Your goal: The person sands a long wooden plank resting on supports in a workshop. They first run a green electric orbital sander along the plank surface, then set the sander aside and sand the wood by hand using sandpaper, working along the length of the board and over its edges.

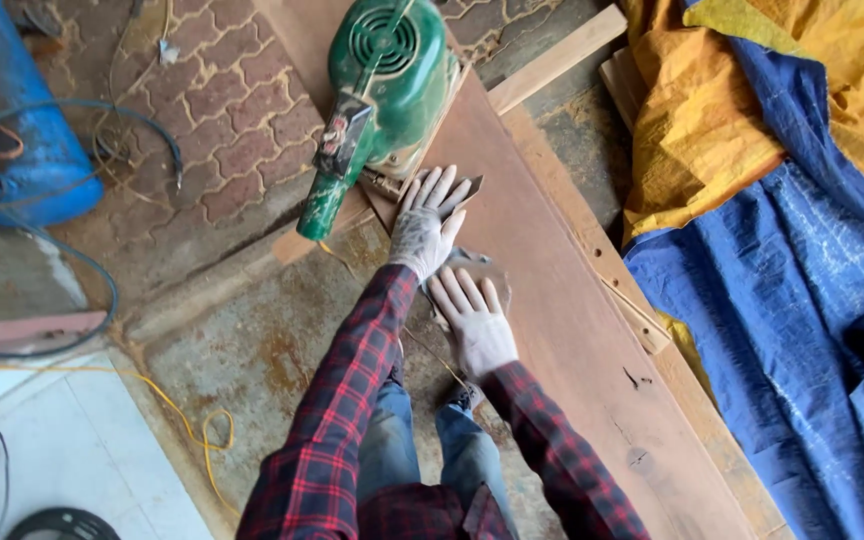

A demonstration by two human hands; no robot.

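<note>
Reddish wooden board (572, 330) on stained concrete floor (252, 350)

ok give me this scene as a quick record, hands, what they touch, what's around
left hand: flat on a small sheet, fingers spread
right hand: flat, palm down on the wooden board
machine: green power tool on the board just beyond the left hand
floor: yellow cable, blue tank at left
right side: blue and yellow tarp
clothing: red plaid sleeves
</note>
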